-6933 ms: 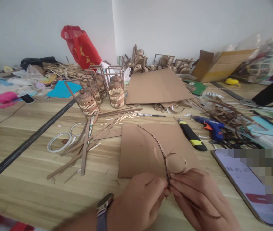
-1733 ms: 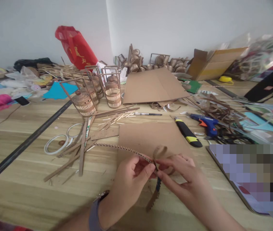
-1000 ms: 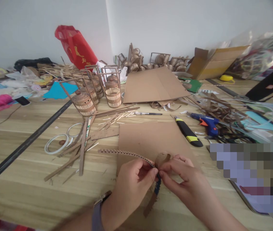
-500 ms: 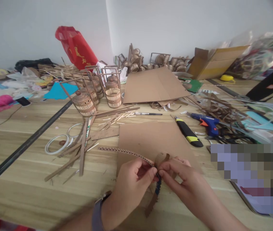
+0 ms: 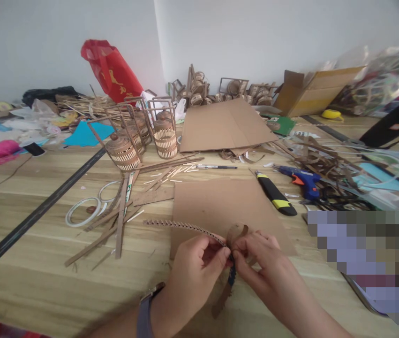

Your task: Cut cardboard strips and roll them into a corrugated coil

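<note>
My left hand [image 5: 199, 265] and my right hand [image 5: 264, 267] meet low in the middle, both pinching a long corrugated cardboard strip [image 5: 181, 226]. The strip runs out to the left over the table, and its other end hangs down between my hands. At my fingertips the strip curls into a small loop [image 5: 236, 231]. A flat cardboard sheet [image 5: 220, 202] lies just beyond my hands. A watch sits on my left wrist.
A black and yellow utility knife [image 5: 275, 199] and a blue glue gun [image 5: 301, 179] lie to the right of the sheet. Small cardboard lanterns [image 5: 125, 150], cardboard strips [image 5: 115, 220] and tape rings [image 5: 83, 211] sit to the left. A larger cardboard sheet [image 5: 223, 124] lies farther back.
Over the last seconds the strip has swung from pointing away from me to lying out to the left. In the last second my hands have hardly moved, still pinching at the loop.
</note>
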Demonstrator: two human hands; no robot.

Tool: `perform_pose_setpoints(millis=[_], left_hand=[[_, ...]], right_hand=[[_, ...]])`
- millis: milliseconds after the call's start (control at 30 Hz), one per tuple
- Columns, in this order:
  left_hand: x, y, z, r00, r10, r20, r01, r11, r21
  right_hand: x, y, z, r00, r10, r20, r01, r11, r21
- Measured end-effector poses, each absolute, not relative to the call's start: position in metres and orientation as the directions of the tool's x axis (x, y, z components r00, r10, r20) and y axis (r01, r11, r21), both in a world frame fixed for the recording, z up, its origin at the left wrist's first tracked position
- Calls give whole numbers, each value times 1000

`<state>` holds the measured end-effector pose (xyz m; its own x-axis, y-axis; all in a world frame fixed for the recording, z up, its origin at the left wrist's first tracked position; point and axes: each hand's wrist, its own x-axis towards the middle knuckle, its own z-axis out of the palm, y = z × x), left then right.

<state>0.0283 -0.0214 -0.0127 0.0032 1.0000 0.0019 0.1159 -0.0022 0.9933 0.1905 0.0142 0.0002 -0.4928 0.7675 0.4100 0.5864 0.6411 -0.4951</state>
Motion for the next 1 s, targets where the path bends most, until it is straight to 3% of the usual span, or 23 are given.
perform_pose_setpoints(millis=[300,567,700,867,1000], left_hand=[[25,-20,-14,51,999,-9,32,8,999],[23,-19,-12,39,999,5,104,-9,995],[23,-20,-12,58,998,22,141,-30,989],[25,-22,-11,47,996,70,206,-78,975],[26,-24,-10,39,994,99,225,-105,969]], right_hand=[[190,14,2,-450,829,332,569,553,-609],[192,15,4,-431,856,286,532,497,-686],[192,16,5,-451,853,261,542,495,-679],[190,14,0,-419,835,356,572,548,-610],[189,12,-8,-394,867,306,580,493,-649]])
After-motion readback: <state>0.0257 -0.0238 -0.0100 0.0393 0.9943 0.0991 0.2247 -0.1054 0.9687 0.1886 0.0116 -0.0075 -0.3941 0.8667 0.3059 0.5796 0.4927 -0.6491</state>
